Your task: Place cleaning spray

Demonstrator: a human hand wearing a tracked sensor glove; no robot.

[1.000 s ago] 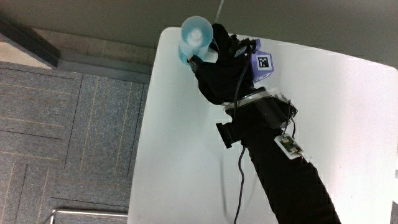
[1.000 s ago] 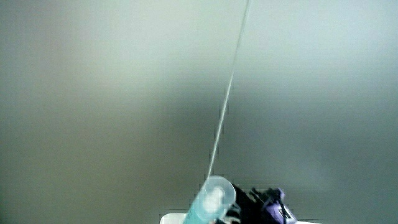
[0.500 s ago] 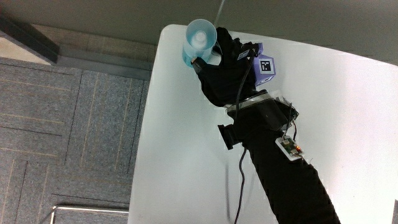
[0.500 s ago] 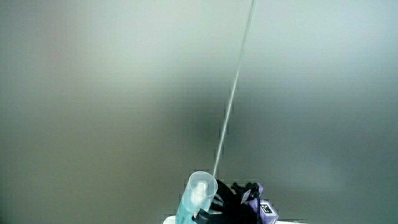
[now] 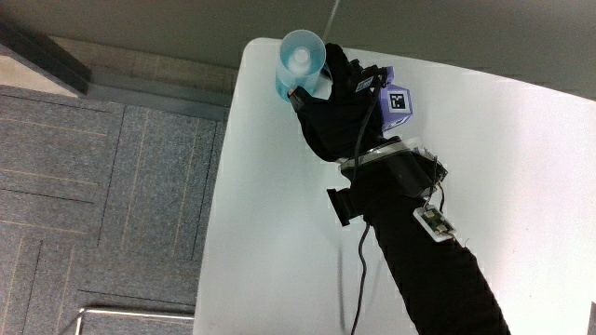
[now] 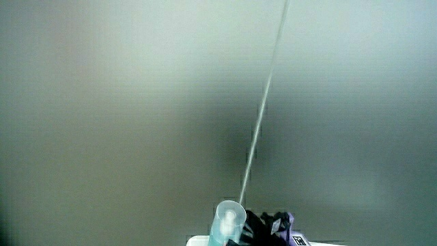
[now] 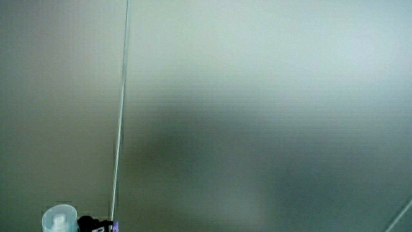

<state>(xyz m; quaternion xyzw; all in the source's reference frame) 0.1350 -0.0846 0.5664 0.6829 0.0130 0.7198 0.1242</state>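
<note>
Grey carpet tiles (image 5: 102, 186) give way to a white table (image 5: 270, 233), and at that table's corner, the one farthest from the person, a gloved hand (image 5: 337, 110) stands a pale blue cleaning spray (image 5: 300, 61) upright. The fingers are wrapped round the bottle's body just under its clear cap, a grip that looks meant to keep it vertical while its base settles; whether the base is already touching the tabletop cannot be told from above. A patterned cube (image 5: 396, 100) rides on the back of the hand, and the black-sleeved forearm (image 5: 419, 251) runs back across the table toward the person. Both side views show mostly a pale wall, with only the bottle's cap (image 6: 230, 217) and the glove beside it (image 7: 89, 225) peeping in.
</note>
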